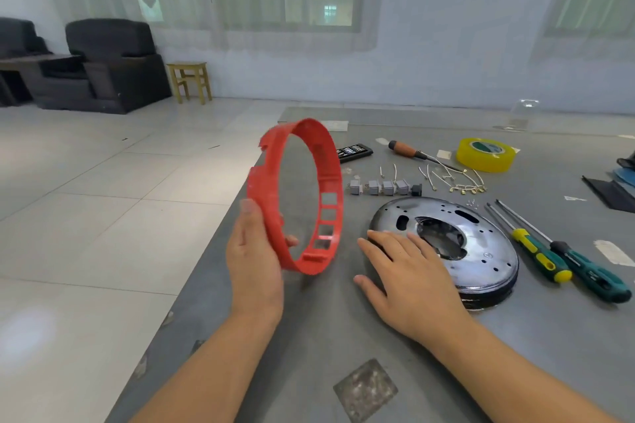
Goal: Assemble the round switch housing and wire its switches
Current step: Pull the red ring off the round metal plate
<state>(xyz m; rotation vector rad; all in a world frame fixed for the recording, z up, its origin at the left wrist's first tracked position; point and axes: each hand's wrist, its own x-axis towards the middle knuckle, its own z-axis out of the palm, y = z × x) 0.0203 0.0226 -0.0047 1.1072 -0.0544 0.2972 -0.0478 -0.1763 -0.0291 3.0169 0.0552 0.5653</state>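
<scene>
My left hand (pixel 254 261) grips a red plastic ring (pixel 335 189) by its near rim and holds it upright above the grey table. Rectangular switch slots show in the ring's lower right wall. My right hand (pixel 409 280) lies flat, fingers straight, on the left edge of a shiny round metal base plate (pixel 481 244) that rests on the table. Behind the plate stands a row of several small grey switches (pixel 381 187) and one black switch (pixel 416 189). Short wires with terminals (pixel 457 180) lie to their right.
Two green-handled screwdrivers (pixel 563 257) lie right of the plate. A wooden-handled tool (pixel 412 150), a yellow tape roll (pixel 486 154) and a black bit case (pixel 354 152) sit farther back. The table edge (pixel 220 233) runs diagonally on the left, with tiled floor beyond.
</scene>
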